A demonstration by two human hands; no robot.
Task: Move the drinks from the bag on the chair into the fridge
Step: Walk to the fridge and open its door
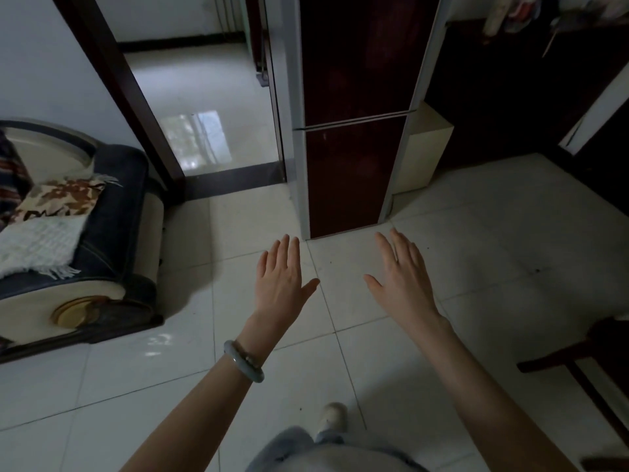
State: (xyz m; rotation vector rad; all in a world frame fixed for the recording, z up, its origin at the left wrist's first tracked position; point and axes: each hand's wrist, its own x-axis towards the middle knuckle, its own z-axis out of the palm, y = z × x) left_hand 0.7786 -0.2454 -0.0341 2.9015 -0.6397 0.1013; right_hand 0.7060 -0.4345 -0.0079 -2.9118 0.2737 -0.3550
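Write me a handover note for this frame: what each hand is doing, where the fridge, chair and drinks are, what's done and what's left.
Left hand: open, empty, palm down over the pale tiled floor; grey-green bangle on that wrist.
Right hand: open, empty, palm down.
Tall dark red two-door fridge: straight ahead, both doors shut.
Dark wooden chair: only an edge shows at the right; no bag or drinks in view.
Done: nothing evident.
Left: fetch the drinks, open the fridge, load them.

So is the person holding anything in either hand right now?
No. The left hand and right hand are both open and empty, fingers spread, held out over the floor in front of the closed fridge.
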